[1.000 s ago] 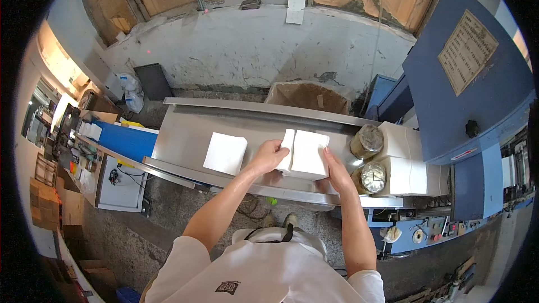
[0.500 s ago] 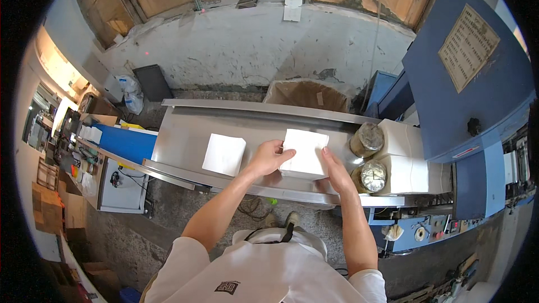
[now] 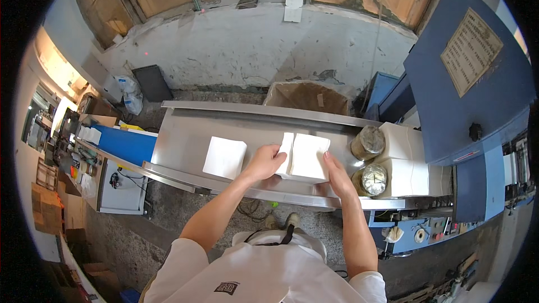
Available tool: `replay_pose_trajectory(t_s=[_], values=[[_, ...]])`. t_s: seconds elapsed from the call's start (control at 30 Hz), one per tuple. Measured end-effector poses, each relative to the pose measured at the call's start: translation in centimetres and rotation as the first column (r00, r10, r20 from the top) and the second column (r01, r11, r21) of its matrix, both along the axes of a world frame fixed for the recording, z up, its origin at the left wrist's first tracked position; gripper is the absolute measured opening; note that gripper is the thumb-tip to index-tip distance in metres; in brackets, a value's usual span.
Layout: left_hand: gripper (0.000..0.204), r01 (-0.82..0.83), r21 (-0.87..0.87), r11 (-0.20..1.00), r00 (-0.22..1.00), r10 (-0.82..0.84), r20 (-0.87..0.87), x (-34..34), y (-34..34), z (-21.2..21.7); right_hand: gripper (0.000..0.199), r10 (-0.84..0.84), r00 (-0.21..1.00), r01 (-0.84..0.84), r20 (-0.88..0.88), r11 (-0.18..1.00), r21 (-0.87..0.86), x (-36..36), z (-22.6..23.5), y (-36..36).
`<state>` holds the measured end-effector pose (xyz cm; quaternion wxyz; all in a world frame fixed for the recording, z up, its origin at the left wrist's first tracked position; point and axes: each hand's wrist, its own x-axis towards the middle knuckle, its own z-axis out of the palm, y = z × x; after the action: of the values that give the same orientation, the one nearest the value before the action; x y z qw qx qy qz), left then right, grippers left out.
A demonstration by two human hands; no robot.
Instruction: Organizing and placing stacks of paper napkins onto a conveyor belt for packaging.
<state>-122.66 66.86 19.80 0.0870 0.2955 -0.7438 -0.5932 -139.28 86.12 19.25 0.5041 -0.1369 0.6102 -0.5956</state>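
White paper stack [image 3: 311, 154] parts anew, so no longer one block: left hand [image 3: 265, 163] grips slim section [image 3: 287, 148], right hand [image 3: 338, 177] clasps larger remainder.

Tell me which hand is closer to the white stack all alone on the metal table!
Left. The left hand is just right of the lone stack, apart from it; the right hand is farther right, at the far side of the other white stack.

matt paper stack [image 3: 310, 158]; smooth, glossy metal table [image 3: 185, 130].
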Motion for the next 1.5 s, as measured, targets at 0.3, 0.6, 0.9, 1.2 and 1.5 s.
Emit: replay_pose_trajectory(t_s=[0.3,0.6,0.9,1.2,1.5], values=[[0.027,-0.047,-0.168,0.985,0.997,0.035,-0.072,-2.8,-2.4,3.9,0.084,-0.014,1.000,0.013,0.013,0.999,0.031,0.7,1.7,0.1],[0.039,-0.278,0.044,0.959,0.922,0.280,-0.269,-11.7,-10.6,3.1,0.083,-0.002,1.000,0.004,-0.024,0.995,0.104,1.0,1.9,0.3],[0.049,-0.035,0.050,0.998,0.999,0.035,0.013,-3.5,4.6,1.4,0.074,-0.073,0.997,0.070,0.021,0.990,0.121,0.6,1.3,0.2],[0.054,0.057,-0.172,0.983,0.989,-0.079,-0.122,-1.1,6.2,9.2,0.085,-0.009,0.812,0.286,0.584,0.877,-0.385,1.8,-1.6,-0.5],[0.081,-0.055,0.544,0.837,0.942,0.224,-0.248,4.4,2.4,7.1,0.089,0.313,0.685,0.161,0.658,0.815,-0.556,4.2,0.6,-2.0]])
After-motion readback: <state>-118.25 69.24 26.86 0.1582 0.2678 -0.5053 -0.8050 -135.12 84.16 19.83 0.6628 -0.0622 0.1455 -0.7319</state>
